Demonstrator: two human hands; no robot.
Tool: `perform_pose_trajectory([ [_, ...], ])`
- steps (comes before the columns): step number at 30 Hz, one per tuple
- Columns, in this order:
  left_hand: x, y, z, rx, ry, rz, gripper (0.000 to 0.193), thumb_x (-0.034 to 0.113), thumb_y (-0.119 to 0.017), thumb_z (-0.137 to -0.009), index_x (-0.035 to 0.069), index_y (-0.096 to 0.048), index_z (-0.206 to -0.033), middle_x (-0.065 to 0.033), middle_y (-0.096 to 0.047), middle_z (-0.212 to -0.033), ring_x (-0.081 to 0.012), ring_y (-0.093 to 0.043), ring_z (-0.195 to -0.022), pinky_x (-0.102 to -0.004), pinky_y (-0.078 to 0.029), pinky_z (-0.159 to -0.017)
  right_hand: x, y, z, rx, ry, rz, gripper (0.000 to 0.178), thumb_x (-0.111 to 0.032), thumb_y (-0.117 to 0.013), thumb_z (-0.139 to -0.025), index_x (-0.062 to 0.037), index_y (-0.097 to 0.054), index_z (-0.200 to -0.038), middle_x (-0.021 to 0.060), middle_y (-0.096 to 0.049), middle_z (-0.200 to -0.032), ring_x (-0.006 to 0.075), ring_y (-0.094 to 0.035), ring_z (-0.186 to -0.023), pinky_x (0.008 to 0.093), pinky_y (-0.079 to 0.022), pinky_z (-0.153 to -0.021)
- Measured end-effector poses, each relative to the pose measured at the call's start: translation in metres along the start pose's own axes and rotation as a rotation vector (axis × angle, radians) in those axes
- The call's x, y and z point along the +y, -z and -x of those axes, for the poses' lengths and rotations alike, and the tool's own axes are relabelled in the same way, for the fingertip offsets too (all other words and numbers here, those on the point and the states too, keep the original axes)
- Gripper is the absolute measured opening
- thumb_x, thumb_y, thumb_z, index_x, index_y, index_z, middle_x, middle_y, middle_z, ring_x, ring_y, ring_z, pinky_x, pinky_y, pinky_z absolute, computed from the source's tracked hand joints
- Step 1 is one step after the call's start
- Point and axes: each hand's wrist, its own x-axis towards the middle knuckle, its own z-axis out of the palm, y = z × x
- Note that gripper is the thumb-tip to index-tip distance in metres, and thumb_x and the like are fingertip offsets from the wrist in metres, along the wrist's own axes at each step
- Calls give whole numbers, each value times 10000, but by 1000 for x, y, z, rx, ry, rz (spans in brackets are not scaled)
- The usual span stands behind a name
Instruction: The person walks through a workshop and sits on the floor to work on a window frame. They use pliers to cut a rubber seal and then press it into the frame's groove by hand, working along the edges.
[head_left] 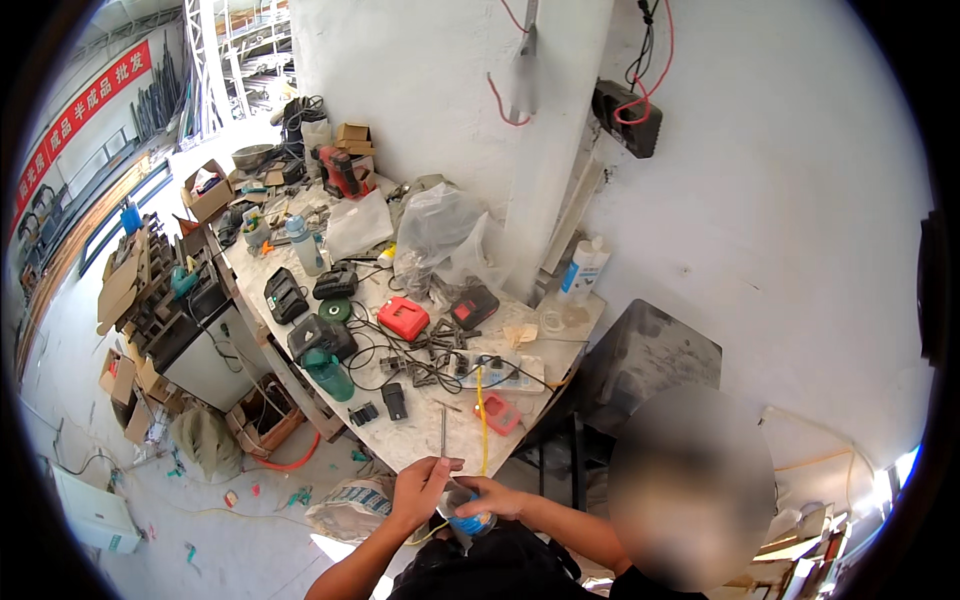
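Observation:
At the near edge of the table, my left hand is closed, its fingers curled together. What it grips is too small to make out. A thin metal rod stretches away from just above its fingertips; whether it is held or lying on the table I cannot tell. My right hand is wrapped round a blue and white container with a pale upper part, close in front of my body. The two hands almost meet over it. A yellow cable comes down from the power strip beside them.
Red chargers, black battery packs, a green bottle and tangled black cables crowd the table. Beyond them are plastic bags and a red power tool. A dusty dark box stands right. A large roll lies below left.

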Motion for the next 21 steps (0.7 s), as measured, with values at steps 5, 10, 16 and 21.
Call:
perform_pose_trajectory([
  [5,33,25,-15,-50,-165,-71,329,242,-497,-967,-10,-650,-1111,-157,-668,-1044,-221,-644,-916,-313,-491,-804,-27,18,-31,-318,-40,-10,841,-215,-788,-725,50,-351,-1393,119,-505,-1295,178,-465,-1206,312,-371,-1027],
  [10,33,31,-47,296,-207,102,646,346,-523,-959,69,-255,-1477,-153,-305,-1496,-271,-312,-1372,-416,-314,-1076,-89,65,-73,-116,220,446,799,-270,-813,-702,-19,-439,-1361,91,-551,-1244,185,-502,-1147,318,-401,-983],
  [16,0,32,-20,561,89,-83,559,273,-534,-952,9,-352,-1410,-166,-415,-1402,-263,-392,-1306,-404,-350,-1046,-115,265,-181,959,714,306,642,-149,-863,-578,-42,-570,-1139,99,-658,-1074,241,-627,-980,370,-482,-877],
  [21,-86,-16,70,762,432,-309,430,265,-553,-926,-36,-537,-1232,-187,-588,-1162,-299,-562,-1105,-363,-457,-922,-113,394,-213,1373,554,462,776,-219,-895,-533,-49,-530,-1195,148,-644,-1099,312,-613,-1012,379,-467,-887],
])
